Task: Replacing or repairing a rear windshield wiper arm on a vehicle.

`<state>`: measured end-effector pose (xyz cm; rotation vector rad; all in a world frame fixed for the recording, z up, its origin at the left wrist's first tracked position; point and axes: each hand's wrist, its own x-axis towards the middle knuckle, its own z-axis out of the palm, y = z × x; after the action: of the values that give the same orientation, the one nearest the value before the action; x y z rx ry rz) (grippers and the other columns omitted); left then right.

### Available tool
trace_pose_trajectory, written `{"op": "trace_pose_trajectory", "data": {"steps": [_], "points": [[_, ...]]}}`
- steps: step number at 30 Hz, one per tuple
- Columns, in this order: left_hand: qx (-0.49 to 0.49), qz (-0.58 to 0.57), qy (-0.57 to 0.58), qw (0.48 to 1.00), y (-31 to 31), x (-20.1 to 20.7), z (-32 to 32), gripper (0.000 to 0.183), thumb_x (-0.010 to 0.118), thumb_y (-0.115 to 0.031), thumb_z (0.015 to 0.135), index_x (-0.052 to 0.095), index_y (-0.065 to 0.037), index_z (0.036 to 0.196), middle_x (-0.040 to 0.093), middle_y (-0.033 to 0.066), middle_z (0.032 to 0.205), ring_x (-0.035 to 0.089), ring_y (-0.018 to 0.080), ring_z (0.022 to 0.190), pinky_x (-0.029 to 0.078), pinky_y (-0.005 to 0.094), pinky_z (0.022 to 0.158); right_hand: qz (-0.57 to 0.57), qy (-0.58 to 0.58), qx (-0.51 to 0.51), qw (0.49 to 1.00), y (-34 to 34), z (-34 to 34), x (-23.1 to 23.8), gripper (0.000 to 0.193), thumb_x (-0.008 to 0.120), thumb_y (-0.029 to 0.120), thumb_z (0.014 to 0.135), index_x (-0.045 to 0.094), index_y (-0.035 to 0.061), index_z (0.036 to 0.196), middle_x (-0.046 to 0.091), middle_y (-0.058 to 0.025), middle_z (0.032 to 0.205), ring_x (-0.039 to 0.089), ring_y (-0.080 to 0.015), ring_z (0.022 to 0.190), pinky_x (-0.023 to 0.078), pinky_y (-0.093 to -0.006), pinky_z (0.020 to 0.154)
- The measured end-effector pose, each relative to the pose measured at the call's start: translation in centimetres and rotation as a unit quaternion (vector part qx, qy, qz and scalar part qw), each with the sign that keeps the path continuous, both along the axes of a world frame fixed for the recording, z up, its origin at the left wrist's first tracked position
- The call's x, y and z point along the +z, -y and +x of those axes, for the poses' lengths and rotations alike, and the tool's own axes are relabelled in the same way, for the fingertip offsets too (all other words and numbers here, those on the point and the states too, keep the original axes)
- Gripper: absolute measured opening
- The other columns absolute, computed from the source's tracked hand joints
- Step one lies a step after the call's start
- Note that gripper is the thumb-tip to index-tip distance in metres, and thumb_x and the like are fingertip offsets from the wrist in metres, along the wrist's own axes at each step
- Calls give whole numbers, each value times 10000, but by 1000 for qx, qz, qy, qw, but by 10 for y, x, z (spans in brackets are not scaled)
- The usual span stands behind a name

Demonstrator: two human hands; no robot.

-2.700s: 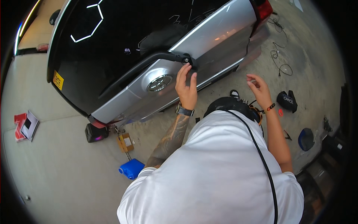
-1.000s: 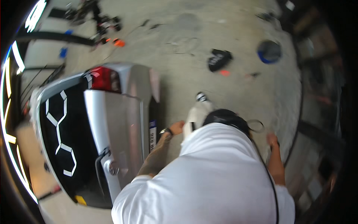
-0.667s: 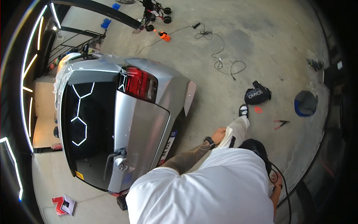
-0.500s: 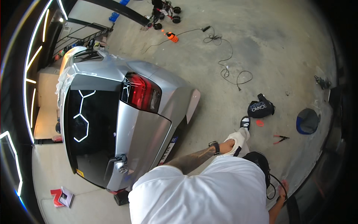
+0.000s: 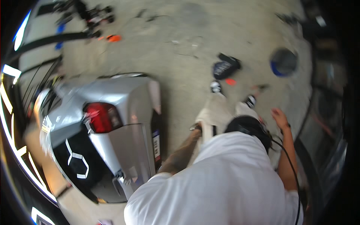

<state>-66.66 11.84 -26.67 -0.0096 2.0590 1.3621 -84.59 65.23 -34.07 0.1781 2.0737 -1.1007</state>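
Observation:
My left hand (image 5: 198, 126) hangs against the pale trousers (image 5: 214, 114) at my left thigh, a dark watch at its wrist. Its fingers are blurred and partly hidden, so their grip does not show. Out to my right, my right hand (image 5: 279, 118) is in the air with fingers stretched out and nothing visible in it. A dark rounded thing (image 5: 247, 127) sits at my waist, and a black cable (image 5: 288, 153) runs from near it along my right arm. To my left stands a silver car (image 5: 123, 90) with a red tail light (image 5: 102, 117).
On the concrete floor ahead lie a dark bag (image 5: 226, 66), a small orange-red item (image 5: 230, 81) and a grey-and-blue round thing (image 5: 284, 62). An orange bottle (image 5: 113, 38) is farther off, near a blurred wheeled frame (image 5: 98, 18). Dark objects line the right edge.
My view has swung right, and the car and floor items now sit farther left. My right arm has come up and forward. Both shoes now show.

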Motion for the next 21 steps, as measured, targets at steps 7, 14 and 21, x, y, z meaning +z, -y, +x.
{"op": "trace_pose_trajectory", "data": {"steps": [7,14,21], "points": [[-73,9,-37,997,-4,58,3,576,568,-195,980,407,-50,1514,473,238,1512,475,360,1386,340,372,1177,97,57,-106,988,-46,6,31,313,631,194,972,645,6,1222,680,-72,957,640,-159,793,528,-318,761],[-71,-119,151,979,51,9,-186,340,629,-189,945,646,-53,1257,684,193,1222,686,267,1097,532,390,897,73,134,-217,964,-98,124,-23,256,616,112,951,666,22,1185,668,-44,911,625,-155,793,524,-306,733],[-142,-223,-135,955,-40,-320,-353,459,712,-248,850,615,-107,1276,662,139,1195,623,370,1123,503,495,931,-1,255,-253,933,68,155,45,326,668,139,924,646,42,1235,668,-30,941,637,-157,872,530,-311,788]]}}
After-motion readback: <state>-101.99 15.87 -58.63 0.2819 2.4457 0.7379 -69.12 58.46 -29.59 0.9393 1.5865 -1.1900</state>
